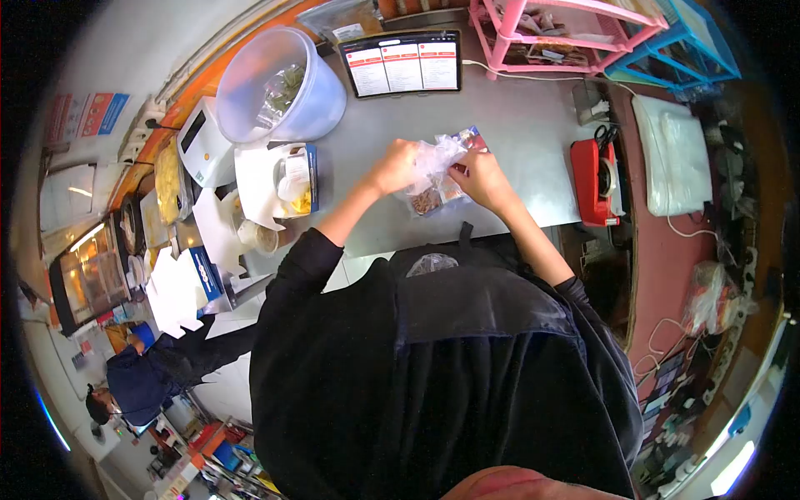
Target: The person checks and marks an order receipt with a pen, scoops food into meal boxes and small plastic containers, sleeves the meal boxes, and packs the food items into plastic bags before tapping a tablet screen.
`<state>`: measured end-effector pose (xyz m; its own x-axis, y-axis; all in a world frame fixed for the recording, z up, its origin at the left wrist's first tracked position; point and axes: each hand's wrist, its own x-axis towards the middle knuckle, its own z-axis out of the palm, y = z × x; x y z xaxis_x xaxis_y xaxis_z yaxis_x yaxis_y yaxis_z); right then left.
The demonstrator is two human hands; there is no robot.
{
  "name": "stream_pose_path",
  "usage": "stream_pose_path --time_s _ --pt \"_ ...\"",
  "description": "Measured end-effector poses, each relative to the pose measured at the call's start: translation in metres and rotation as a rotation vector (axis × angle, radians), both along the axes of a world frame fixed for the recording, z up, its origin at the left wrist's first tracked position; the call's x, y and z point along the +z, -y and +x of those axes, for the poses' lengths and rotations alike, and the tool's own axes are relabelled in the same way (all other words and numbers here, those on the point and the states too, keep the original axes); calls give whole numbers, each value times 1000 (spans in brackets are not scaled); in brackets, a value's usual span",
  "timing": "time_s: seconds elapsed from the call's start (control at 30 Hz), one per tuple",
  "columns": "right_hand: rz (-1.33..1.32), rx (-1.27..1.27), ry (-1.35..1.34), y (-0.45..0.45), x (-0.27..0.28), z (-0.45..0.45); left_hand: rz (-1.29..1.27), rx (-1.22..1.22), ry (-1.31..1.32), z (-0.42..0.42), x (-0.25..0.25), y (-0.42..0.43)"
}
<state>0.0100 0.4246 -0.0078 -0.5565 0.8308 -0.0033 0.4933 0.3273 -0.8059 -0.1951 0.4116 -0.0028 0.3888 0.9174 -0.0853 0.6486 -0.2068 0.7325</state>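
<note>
Over the metal counter, my left hand (397,168) has its fingers closed on the gathered top of a clear plastic bag (439,157). Opposite it, my right hand (483,178) pinches the same bag with thumb and fingers; its exact fingertip contact is partly hidden. Something brown and crumbly (426,201) shows through the plastic low on the bag, near the counter's front edge. A printed piece with blue and red colours (468,137) shows behind the bag; I cannot tell whether it is inside or under it.
A tablet (402,65) stands at the back, beside a translucent bucket (321,96) with a bagged green item. To the right are a red tape dispenser (589,183) and pink rack (502,42). Open boxes (258,185) stand left. A person (137,383) is at the far left.
</note>
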Motion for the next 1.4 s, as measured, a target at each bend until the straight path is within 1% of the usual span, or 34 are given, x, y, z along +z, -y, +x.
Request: stream_pose_path --time_s 0.07,0.17,0.27,0.37,0.47,0.57,0.67,0.73,0.77,0.87,0.9,0.97,1.0,1.07,1.1,1.2,1.23,1.33,1.37,1.4 --pt "-151 -115 -70 3 1 1 -45 -66 9 -3 1 -8" --pt "-223 -213 -83 5 -6 2 -114 -111 -36 -2 5 -12" --pt "-233 -250 -98 6 -3 2 -91 -100 34 -1 11 -12" --pt "-185 -308 -202 12 -4 0 -107 -145 53 -7 -2 -17" --pt "-199 -310 -210 15 -6 1 -41 -227 -34 -7 2 -23" --pt "-185 -325 -182 19 -13 1 -147 -265 -158 -4 8 -30" --pt "-148 -357 -347 25 -18 -2 -28 -215 -302 5 16 -28" --pt "109 -402 -238 37 -21 -4 -380 -141 -34 -7 -21 -37" --pt "238 -422 -185 41 -23 -5 -552 -100 104 -9 -23 -39" --pt "490 -128 -361 46 -29 -23 -785 105 338 -13 -23 -35" --pt "480 -86 -301 46 -34 -25 -824 179 414 -13 -22 -31" --pt "473 -99 -328 45 -39 -23 -892 329 562 -12 -21 -25" --pt "467 -106 -343 44 -42 -23 -863 362 624 -13 -23 -18" --pt "308 -230 -417 45 -46 -20 -806 429 748 -14 -37 -2" --pt "229 -291 -451 45 -47 -19 -785 413 715 -16 -45 3" --pt "-527 -528 -702 49 -43 -22 -424 512 761 2 -60 36" --pt "-517 -527 -777 47 -40 -23 -325 483 755 5 -73 42" --pt "-800 -493 -943 42 -41 -19 -183 533 705 18 -75 60" --pt "-842 -522 -1013 43 -37 -21 -148 525 755 22 -73 62" --pt "-836 -542 -985 44 -38 -20 -119 527 771 26 -71 65"
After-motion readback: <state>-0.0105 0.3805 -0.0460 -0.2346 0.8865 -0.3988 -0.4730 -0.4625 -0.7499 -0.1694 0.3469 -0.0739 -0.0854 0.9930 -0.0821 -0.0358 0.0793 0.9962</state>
